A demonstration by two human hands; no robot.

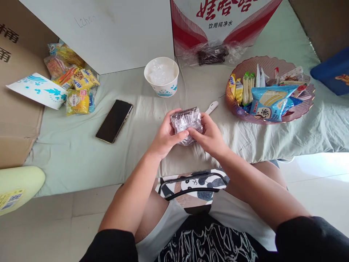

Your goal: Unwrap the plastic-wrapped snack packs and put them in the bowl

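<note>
Both hands, left hand [163,136] and right hand [208,136], are pinching the crinkly clear-wrapped dark snack pack [187,122] above the pale green sheet's [81,153] front edge; gripping the film seam, not the contents, would be tearing it cleanly.

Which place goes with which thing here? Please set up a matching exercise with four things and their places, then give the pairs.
Things:
1. clear-wrapped packet
2. phone
3. paper bowl
4. snack tray

Places:
A. lying dark and flat on the sheet, left of the hands
B. at the right, filled with wrapped snacks
C. held between the left hand and right hand
D. beyond the hands, with crumpled clear plastic inside

Pairs: 1-C, 2-A, 3-D, 4-B
</note>
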